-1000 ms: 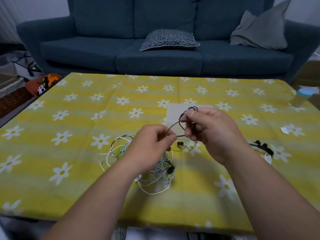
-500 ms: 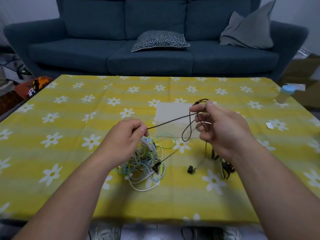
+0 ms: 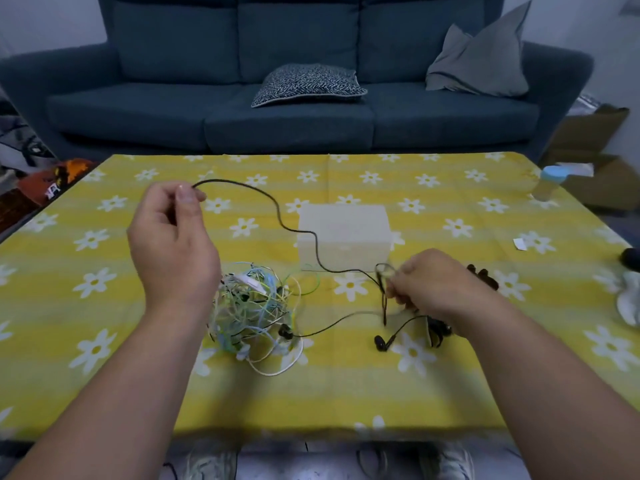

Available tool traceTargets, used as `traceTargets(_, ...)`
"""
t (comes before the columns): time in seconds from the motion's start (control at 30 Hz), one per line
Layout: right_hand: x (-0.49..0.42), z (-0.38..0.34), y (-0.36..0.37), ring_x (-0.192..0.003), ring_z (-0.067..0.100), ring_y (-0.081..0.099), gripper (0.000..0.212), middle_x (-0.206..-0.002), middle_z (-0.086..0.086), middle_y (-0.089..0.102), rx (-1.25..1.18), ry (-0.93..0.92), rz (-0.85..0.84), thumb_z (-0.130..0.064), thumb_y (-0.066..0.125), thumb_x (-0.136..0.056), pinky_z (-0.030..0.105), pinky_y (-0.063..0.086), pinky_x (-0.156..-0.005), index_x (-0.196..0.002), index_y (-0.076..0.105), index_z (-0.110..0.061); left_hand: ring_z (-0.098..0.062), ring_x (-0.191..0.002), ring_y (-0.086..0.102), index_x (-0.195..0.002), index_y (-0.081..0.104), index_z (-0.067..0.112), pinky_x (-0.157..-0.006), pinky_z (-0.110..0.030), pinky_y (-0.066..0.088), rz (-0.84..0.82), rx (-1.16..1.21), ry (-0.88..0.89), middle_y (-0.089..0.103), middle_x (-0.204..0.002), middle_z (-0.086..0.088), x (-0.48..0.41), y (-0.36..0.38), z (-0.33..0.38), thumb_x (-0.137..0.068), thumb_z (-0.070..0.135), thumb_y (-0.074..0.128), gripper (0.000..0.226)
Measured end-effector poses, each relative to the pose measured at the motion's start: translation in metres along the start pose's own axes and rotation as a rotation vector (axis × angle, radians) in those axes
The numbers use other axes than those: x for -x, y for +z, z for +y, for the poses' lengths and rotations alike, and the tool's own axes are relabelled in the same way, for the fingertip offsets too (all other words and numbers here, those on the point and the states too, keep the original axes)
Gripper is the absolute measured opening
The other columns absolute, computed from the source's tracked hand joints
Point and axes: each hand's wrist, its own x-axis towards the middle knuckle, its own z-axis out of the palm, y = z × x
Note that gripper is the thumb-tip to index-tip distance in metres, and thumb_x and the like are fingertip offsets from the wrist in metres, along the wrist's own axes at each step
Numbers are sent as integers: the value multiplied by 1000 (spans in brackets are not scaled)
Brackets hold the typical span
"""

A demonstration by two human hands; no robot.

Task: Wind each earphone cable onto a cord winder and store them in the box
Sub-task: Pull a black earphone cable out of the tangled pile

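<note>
Head view, listed near to far.

1. Pair of pale shoes [image 3: 446,459] on the floor below the near edge of the bench [image 3: 104,341]; bench covered by a yellow cloth printed with white daisies.
2. Two bare forearms reaching in from the near edge.
3. Tangle of cables [image 3: 252,306], pale green, blue and white, lying on the cloth at centre-left, just below the left hand.
4. Black cable [image 3: 277,209]; two earbuds lie on the cloth, one [image 3: 284,332] touching the tangle's right side, the other [image 3: 381,342] near the right wrist; its long run arcs through the air between both hands and crosses in front of the box.
5. Right hand [image 3: 436,289], low over the cloth; fingers curled, pinching a small loop of the black cable.
6. Dark objects [image 3: 483,276] beside and under the right hand; too blurred to tell what they are.
7. Left hand [image 3: 173,244], raised; thumb and forefinger pinching the cable's far end, other fingers curled.
8. Box [image 3: 343,237], white, on the cloth beyond the right hand, closed on the sides that show.
9. Paper scrap [image 3: 519,244] and blue-capped bottle [image 3: 549,183] toward the right edge.
10. Carton [image 3: 595,157] on the floor at right.
11. Blue sofa [image 3: 294,123] behind the bench; patterned cushion [image 3: 308,84] on its seat, grey cushion [image 3: 481,64] in its right corner.
</note>
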Motion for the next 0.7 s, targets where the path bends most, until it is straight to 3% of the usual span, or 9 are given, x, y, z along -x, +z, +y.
traceTargets(0.1,1,-1,6,-107,31,64,43,-122,16,67,245,-2,86,-1,56,-79,36,54,-85,-121,65,-1,5,-58,47,-91,68,17,-56,-15,37,-220,16,20,62,-76,12,10,5,15,-101,21,52,19)
traceTargets(0.2,11,-18,9,-115,12,56,71,-141,-2,51,-25,-301,223,-1,56,-76,18,44,-82,-142,48,-23,3,-72,58,-89,74,19,-63,-10,42,-481,16,-15,71,-83,5,20,8,23,-96,15,61,16)
traceTargets(0.27,16,-32,18,-121,0,51,82,-143,-11,49,-281,-490,-6,-9,58,-69,11,40,-87,-147,42,-28,2,-78,62,-90,76,17,-68,-10,45,-630,-4,-48,73,-87,4,25,12,23,-94,12,63,14)
traceTargets(0.33,16,-41,33,-118,3,58,74,-128,0,63,-434,-535,-247,-16,62,-68,19,44,-92,-141,51,-24,-4,-81,65,-96,74,15,-74,-16,49,-729,38,-80,72,-86,6,31,17,21,-94,5,62,16)
traceTargets(0.37,17,-45,39,-101,6,66,55,-106,9,69,-466,-526,-283,-20,68,-74,25,48,-87,-128,62,-23,-6,-77,63,-102,71,15,-72,-18,48,-759,73,-111,68,-82,8,33,18,20,-94,1,59,20)
traceTargets(0.43,16,-52,45,-61,9,57,11,-67,5,58,-443,-446,-201,-29,72,-85,36,53,-73,-89,74,-19,-9,-71,57,-110,65,14,-67,-19,46,-790,113,-167,58,-74,4,33,20,16,-95,-2,55,24)
traceTargets(0.5,10,-52,48,-51,9,43,27,-51,-4,46,-563,-378,-138,-29,64,-94,44,56,-77,-71,71,-16,-14,-72,54,-112,63,16,-68,-24,44,-826,103,-219,54,-75,-2,29,17,9,-96,3,56,21)
traceTargets(0.57,8,-55,46,-51,10,42,33,-51,-5,42,-754,-370,-110,-23,56,-99,40,53,-77,-69,68,-14,-16,-72,52,-108,65,17,-69,-28,44,-901,31,-240,55,-77,-5,25,12,2,-95,11,60,15)
traceTargets(0.7,5,-57,35,-74,24,65,37,-83,8,68,-1156,-341,-147,-21,49,-102,40,56,-81,-69,61,-9,-10,-79,65,-88,69,24,-79,-29,52,-949,-366,-115,70,-82,6,21,0,-22,-90,14,68,11)
